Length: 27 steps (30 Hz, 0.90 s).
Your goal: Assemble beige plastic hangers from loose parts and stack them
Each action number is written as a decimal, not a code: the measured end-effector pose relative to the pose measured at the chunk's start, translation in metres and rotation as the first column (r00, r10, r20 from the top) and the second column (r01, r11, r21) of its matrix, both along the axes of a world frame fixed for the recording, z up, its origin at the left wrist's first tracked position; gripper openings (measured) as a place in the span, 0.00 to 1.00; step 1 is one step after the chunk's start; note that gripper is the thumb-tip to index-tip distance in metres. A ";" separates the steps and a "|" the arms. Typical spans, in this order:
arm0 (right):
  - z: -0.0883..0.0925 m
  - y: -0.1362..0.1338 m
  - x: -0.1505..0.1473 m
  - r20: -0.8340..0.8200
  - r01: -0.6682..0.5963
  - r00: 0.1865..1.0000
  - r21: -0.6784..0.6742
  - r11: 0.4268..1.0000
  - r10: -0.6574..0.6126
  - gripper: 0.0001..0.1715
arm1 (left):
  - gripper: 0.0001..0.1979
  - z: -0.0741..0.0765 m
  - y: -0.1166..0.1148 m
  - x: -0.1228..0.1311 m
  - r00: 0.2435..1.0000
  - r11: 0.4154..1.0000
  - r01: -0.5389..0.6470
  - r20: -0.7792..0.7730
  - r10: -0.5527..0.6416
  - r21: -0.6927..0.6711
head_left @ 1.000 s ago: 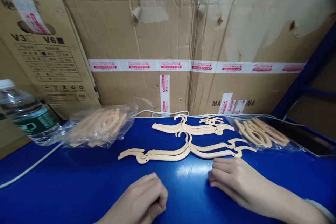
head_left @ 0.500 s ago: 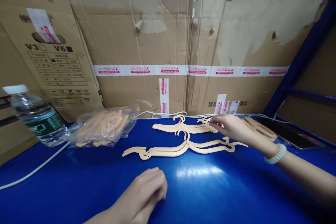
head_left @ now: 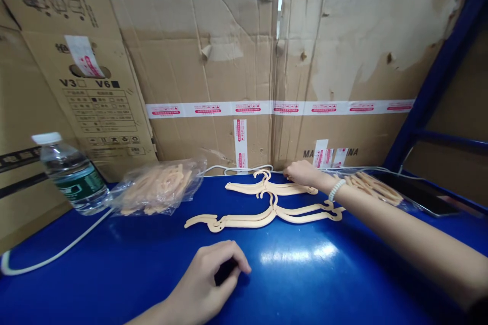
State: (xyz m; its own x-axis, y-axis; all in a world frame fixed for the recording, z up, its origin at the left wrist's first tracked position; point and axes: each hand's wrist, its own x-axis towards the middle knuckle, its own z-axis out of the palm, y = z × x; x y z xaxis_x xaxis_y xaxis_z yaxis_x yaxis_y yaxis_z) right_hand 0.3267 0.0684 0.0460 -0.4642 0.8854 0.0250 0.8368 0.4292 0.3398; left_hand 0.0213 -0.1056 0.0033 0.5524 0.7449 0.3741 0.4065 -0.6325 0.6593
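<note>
Flat peach plastic hangers lie on the blue table (head_left: 324,274): a near pair (head_left: 263,216) laid end to end and a far stack (head_left: 267,188). My right hand (head_left: 303,172), with a bead bracelet on its wrist, reaches across to the right end of the far stack. Its fingers are curled down onto a small hanger there, which the hand mostly hides. My left hand (head_left: 213,274) rests on the table at the front, fingers curled under, and nothing shows in it.
A clear bag of hangers (head_left: 160,188) lies at the left beside a water bottle (head_left: 72,175). Another bag (head_left: 377,188) lies at the right, next to a dark flat device (head_left: 427,195). Cardboard boxes (head_left: 213,61) wall the back. A white cable (head_left: 57,256) crosses the left.
My right hand left the table's front, reached out to the far hangers and curled onto them. The left hand stayed put. The view tilted upward.
</note>
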 end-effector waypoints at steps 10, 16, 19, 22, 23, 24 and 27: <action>0.009 -0.007 -0.001 -0.026 0.014 1.000 0.102 0.995 -0.011 0.14 | 0.11 0.004 -0.002 0.003 0.998 0.998 -0.058 0.032 0.058 -0.010; 0.040 -0.039 0.003 -0.240 0.010 0.969 0.246 0.969 0.051 0.10 | 0.12 0.000 0.000 0.001 0.998 0.990 -0.052 0.035 0.057 -0.133; 0.049 -0.063 0.002 -0.392 -0.014 0.910 0.292 0.956 0.133 0.06 | 0.14 0.000 0.002 0.002 0.995 0.985 -0.018 0.090 0.034 -0.169; 0.045 -0.090 -0.008 -0.538 -0.069 0.814 0.283 0.957 0.218 0.04 | 0.13 0.002 0.002 0.005 0.986 0.979 0.000 0.161 0.033 -0.202; 0.041 -0.099 -0.013 -0.612 -0.096 0.752 0.263 0.960 0.243 0.03 | 0.12 0.002 0.002 0.006 0.982 0.973 0.002 0.182 0.041 -0.230; 0.035 -0.108 -0.019 -0.723 -0.138 0.640 0.223 0.965 0.259 0.03 | 0.10 0.003 0.001 0.007 0.978 0.964 0.001 0.201 0.055 -0.266; 0.015 -0.132 -0.037 -0.935 -0.258 0.305 0.101 0.961 0.180 0.05 | 0.05 0.003 -0.001 0.010 0.964 0.917 -0.004 0.242 0.110 -0.399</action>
